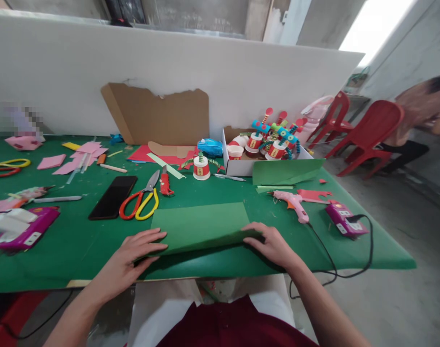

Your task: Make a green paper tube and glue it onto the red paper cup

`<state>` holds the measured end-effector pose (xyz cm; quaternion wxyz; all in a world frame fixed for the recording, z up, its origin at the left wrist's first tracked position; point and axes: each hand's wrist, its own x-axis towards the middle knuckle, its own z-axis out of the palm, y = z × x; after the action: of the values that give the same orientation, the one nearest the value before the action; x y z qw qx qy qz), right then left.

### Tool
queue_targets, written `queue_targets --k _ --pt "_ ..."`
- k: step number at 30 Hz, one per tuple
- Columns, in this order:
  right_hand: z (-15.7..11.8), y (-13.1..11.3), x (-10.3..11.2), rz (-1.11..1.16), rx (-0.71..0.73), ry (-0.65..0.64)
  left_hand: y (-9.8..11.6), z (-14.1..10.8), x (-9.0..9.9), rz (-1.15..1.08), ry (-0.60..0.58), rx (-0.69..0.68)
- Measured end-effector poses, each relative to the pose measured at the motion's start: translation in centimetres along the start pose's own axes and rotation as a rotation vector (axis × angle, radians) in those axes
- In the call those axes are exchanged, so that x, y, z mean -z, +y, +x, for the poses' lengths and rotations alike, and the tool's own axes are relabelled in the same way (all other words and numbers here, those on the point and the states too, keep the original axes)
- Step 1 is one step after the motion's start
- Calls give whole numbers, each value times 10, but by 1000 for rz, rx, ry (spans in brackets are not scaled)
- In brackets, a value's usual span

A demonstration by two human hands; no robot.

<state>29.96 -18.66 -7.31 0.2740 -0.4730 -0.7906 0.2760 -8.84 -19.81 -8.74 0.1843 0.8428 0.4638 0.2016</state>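
A sheet of green paper (pixel 201 224) lies in front of me, its near edge raised and curled or folded over. My left hand (pixel 144 248) grips its left end, fingers on top and thumb below the near edge. At the right end, my right hand (pixel 265 241) holds the same edge between thumb and fingers. Just beyond the sheet are scissors (pixel 142 197) with one red and one yellow handle, and a red utility knife (pixel 165 182). A paper-cup figure (pixel 201 168) with green spiral arms stands farther back.
A black phone (pixel 113 197) lies left of the scissors. To the right are a pink glue gun (pixel 294 202), its cord, and a purple power strip (pixel 346 220). A box (pixel 238 167) of cup figures stands at the back. Another person (pixel 418 106) sits by red chairs (pixel 375 130).
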Motion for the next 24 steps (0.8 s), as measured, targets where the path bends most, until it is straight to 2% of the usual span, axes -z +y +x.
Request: queue_targets --k 5,12,19,24 --pt "-1 8 -2 -21 148 -14 -10 -5 -3 97 -48 -49" --pt "-5 10 -1 -27 190 6 -9 -11 0 128 -131 -40" --pt "-1 18 0 -111 193 78 -4 -7 -3 274 -46 -17" --pt "-1 18 2 -54 217 28 -9 -10 -5 218 -31 -73"
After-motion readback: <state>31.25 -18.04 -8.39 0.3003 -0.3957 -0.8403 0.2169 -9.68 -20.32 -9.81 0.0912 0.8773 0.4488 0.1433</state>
